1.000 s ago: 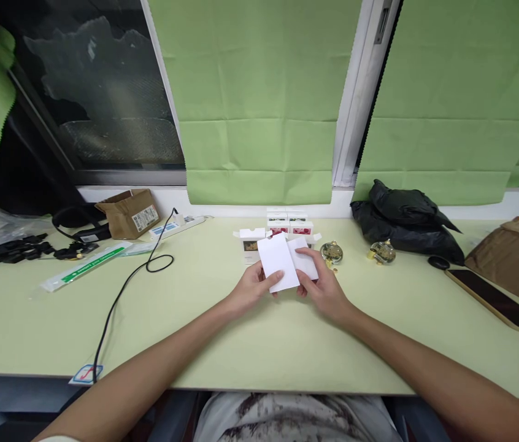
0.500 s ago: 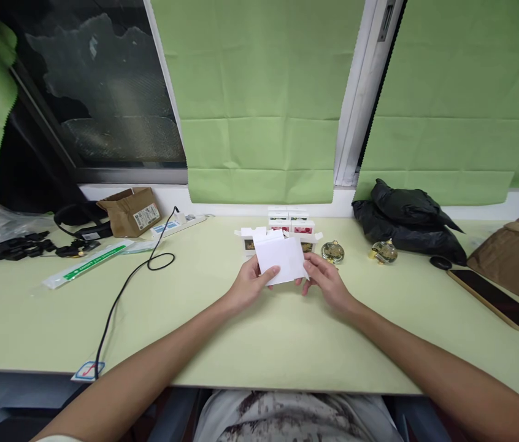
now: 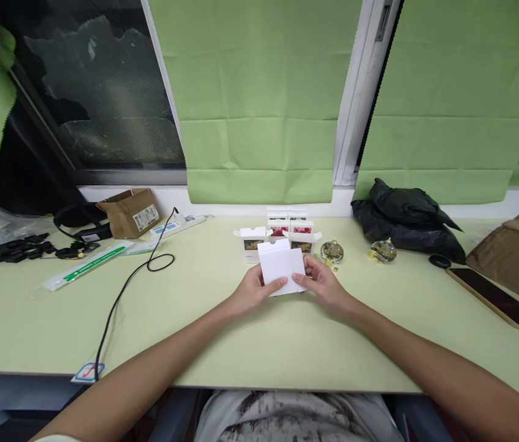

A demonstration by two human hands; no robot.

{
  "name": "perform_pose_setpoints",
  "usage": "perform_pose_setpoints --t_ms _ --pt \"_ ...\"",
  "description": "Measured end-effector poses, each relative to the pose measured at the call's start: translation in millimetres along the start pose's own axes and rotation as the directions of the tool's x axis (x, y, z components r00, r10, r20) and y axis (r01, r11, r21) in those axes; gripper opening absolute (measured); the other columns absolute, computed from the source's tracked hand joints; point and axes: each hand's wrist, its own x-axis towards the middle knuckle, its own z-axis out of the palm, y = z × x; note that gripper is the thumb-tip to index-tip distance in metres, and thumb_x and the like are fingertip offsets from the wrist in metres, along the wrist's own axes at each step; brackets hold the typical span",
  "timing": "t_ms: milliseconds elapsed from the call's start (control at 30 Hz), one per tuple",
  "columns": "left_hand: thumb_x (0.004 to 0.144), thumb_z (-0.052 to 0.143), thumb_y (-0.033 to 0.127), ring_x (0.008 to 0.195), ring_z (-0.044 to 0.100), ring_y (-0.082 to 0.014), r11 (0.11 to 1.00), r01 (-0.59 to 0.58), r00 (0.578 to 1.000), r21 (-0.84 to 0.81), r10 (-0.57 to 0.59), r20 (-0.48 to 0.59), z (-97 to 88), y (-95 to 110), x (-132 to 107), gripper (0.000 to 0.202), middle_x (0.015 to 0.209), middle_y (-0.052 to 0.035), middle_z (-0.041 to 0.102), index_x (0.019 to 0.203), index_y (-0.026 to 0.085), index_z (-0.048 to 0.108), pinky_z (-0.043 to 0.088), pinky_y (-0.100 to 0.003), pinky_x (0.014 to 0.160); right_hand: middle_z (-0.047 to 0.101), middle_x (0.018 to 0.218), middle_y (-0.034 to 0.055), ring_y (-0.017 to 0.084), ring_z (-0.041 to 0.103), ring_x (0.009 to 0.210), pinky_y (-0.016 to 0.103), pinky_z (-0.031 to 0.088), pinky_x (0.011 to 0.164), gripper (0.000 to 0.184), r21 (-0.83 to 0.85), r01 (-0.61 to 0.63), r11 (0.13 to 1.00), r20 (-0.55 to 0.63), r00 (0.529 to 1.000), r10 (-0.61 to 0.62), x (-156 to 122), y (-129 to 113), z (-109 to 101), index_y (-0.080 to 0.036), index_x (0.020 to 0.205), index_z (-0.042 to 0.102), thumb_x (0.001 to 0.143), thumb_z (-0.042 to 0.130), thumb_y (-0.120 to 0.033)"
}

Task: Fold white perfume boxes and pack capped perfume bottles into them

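Observation:
A flattened white cardboard box [image 3: 281,265] with a flap at its top is held above the table. My left hand [image 3: 254,288] grips its left side, thumb across the front. On its right edge, my right hand [image 3: 324,281] is closed too, its thumb pressed on the front. Just behind stand two white boxes with flower pictures and raised flaps, a left one [image 3: 251,244] and a right one [image 3: 304,241]. More small boxes [image 3: 303,226] with red pictures are behind them. To the right lies a round glass bottle [image 3: 332,250] with gold parts.
A second glass bottle [image 3: 383,250] sits farther right, before black plastic bags [image 3: 409,221]. A phone [image 3: 499,298] and a brown package [image 3: 517,261] lie at the right. At the left are a black cable [image 3: 124,294], a power strip [image 3: 179,226] and an open carton [image 3: 133,213].
The flattened box has come slightly lower and nearer to me. My right hand's fingers, partly spread before, have closed on its right edge, with the thumb on the front.

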Motion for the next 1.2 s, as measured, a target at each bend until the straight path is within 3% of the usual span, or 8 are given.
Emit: perform_pose_setpoints --t_ms 133,300,433,533,733,1000,1133,1200 --pt "0.078 0.088 0.045 0.116 0.071 -0.036 0.999 0.012 1.0 -0.034 -0.012 0.021 4.2 -1.7 1.6 0.06 0.127 -0.0152 0.075 0.127 0.015 0.069 0.058 -0.046 0.097 0.064 0.089 0.0018 0.019 0.059 0.08 0.03 0.049 0.071 0.031 -0.041 0.016 0.999 -0.011 1.0 -0.017 -2.7 -5.2 3.9 -0.021 0.096 0.067 0.087 0.079 -0.048" --pt "0.064 0.098 0.038 0.12 0.069 -0.0364 0.992 0.021 0.998 -0.128 -0.029 -0.056 11.2 -2.3 3.4 0.085 0.134 -0.0169 0.071 0.137 0.017 0.059 0.059 -0.047 0.096 0.067 0.093 0.0038 0.021 0.059 0.081 0.033 0.05 0.071 0.033 -0.056 0.044 0.997 -0.025 0.999 -0.046 -4.1 -6.3 7.1 -0.022 0.104 0.071 0.09 0.075 -0.051" --pt "0.071 0.093 0.039 0.114 0.072 -0.0333 0.986 0.097 0.995 -0.136 -0.095 0.02 12.8 -1.9 0.5 0.061 0.124 -0.0142 0.077 0.124 0.016 0.071 0.058 -0.047 0.099 0.061 0.082 0.0021 0.018 0.053 0.07 0.031 0.046 0.06 0.035 -0.082 -0.004 0.997 -0.022 1.0 0.002 -5.1 -1.7 7.6 -0.023 0.098 0.069 0.093 0.07 -0.057" --pt "0.072 0.092 0.039 0.101 0.074 -0.0306 0.98 0.167 0.985 -0.111 -0.16 0.067 12.2 -1.1 -1.4 0.046 0.11 -0.0126 0.08 0.108 0.015 0.078 0.06 -0.044 0.091 0.056 0.074 0.0007 0.016 0.048 0.063 0.03 0.041 0.056 0.04 -0.117 0.0 0.993 -0.055 0.998 -0.006 -5.7 -2.2 6.3 -0.022 0.089 0.066 0.096 0.064 -0.062" --pt "0.073 0.09 0.038 0.094 0.073 -0.0271 0.98 0.183 0.979 -0.076 -0.175 0.103 11.8 2.9 -0.8 0.044 0.105 -0.0122 0.08 0.109 0.015 0.078 0.059 -0.034 0.07 0.051 0.061 -0.0011 0.016 0.046 0.059 0.031 0.035 0.056 0.047 -0.208 0.038 0.977 -0.059 0.997 -0.051 -6.2 -5.3 2.9 -0.022 0.075 0.062 0.098 0.06 -0.062" --pt "0.073 0.091 0.035 0.086 0.073 -0.0237 0.969 0.221 0.958 -0.113 -0.193 0.213 8.6 3.3 -2.0 0.046 0.107 -0.0113 0.08 0.113 0.017 0.078 0.061 -0.038 0.077 0.045 0.052 -0.0021 0.015 0.042 0.051 0.031 0.03 0.053 0.06 -0.24 0.024 0.97 -0.11 0.993 -0.052 -5.6 -7.1 1.6 -0.022 0.06 0.051 0.103 0.05 -0.064" --pt "0.073 0.092 0.037 0.091 0.073 -0.0261 0.972 0.191 0.976 -0.133 -0.174 0.132 8.6 3.5 -0.8 0.051 0.11 -0.0125 0.079 0.117 0.016 0.075 0.061 -0.039 0.078 0.046 0.056 -0.0028 0.014 0.042 0.055 0.03 0.031 0.055 0.055 -0.238 0.036 0.971 -0.086 0.995 -0.057 -4.0 -9.5 0.3 -0.022 0.066 0.053 0.102 0.052 -0.064" --pt "0.074 0.091 0.038 0.091 0.073 -0.0268 0.979 0.159 0.987 -0.127 -0.154 0.044 8.0 3.5 0.4 0.05 0.109 -0.0126 0.079 0.116 0.016 0.075 0.061 -0.039 0.079 0.047 0.062 -0.003 0.014 0.041 0.059 0.029 0.03 0.057 0.049 -0.232 0.047 0.972 0.0 0.999 -0.048 -4.1 -9.7 1.4 -0.021 0.073 0.057 0.099 0.058 -0.063"
